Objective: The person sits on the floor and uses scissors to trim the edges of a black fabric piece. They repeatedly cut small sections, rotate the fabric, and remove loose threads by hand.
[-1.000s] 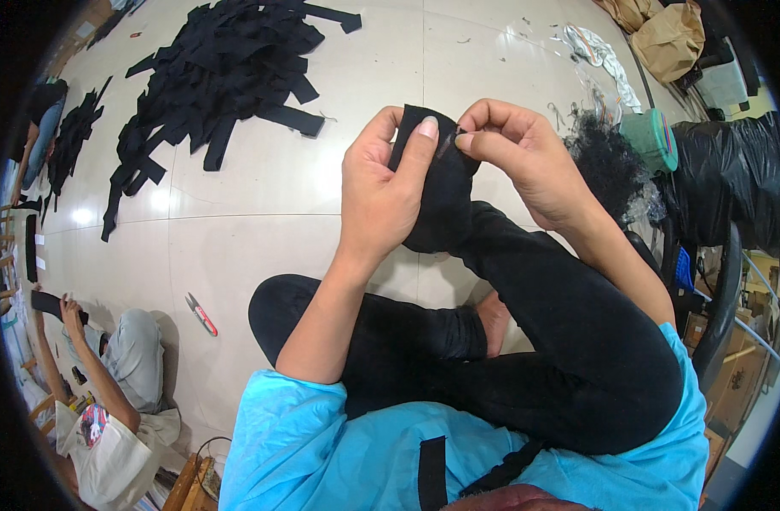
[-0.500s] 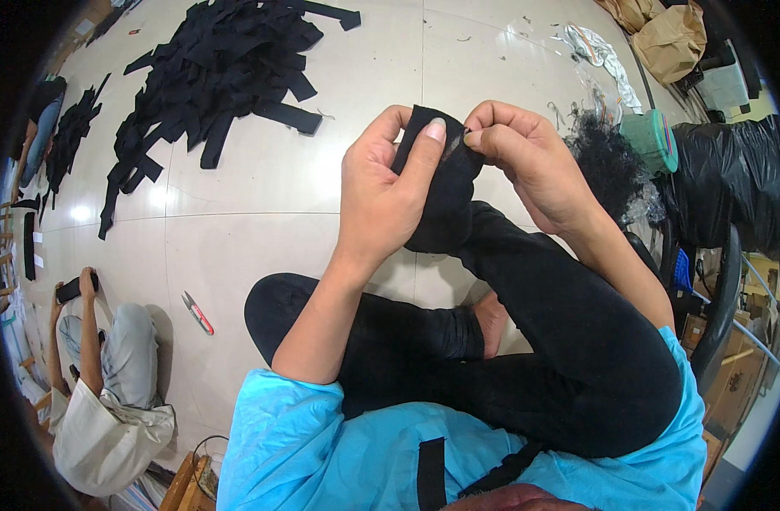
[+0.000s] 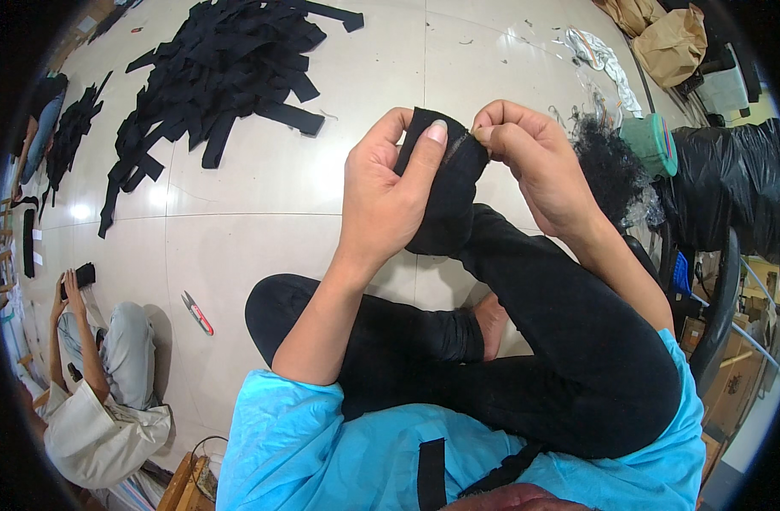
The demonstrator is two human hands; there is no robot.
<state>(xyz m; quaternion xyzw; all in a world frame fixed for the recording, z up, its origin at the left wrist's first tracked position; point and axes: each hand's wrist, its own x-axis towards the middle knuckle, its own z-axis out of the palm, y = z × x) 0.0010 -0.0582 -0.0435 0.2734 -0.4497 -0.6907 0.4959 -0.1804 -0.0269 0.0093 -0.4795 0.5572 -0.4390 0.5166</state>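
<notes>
A piece of black fabric [image 3: 441, 204] is held up over my crossed legs in black trousers. My left hand [image 3: 381, 187] grips it from the left, thumb pressed on its face near the top and fingers curled behind. At the top right edge of the fabric, my right hand [image 3: 539, 166] pinches with thumb and forefinger, beside a pale, frayed-looking line on the cloth. Whether anything small sits in that pinch is too small to tell.
Black strip pile [image 3: 219, 68] ahead left; red-handled snips [image 3: 198, 312] left of my knee. A co-worker [image 3: 109, 392] sits lower left holding black fabric. At right: black bags [image 3: 722, 179], green container [image 3: 650, 145], dark fluff [image 3: 607, 170], brown paper bags [image 3: 667, 47].
The fabric and both my hands have shifted slightly rightward, my right hand still pinching the edge. The co-worker's hands and black piece have moved rightward and upward.
</notes>
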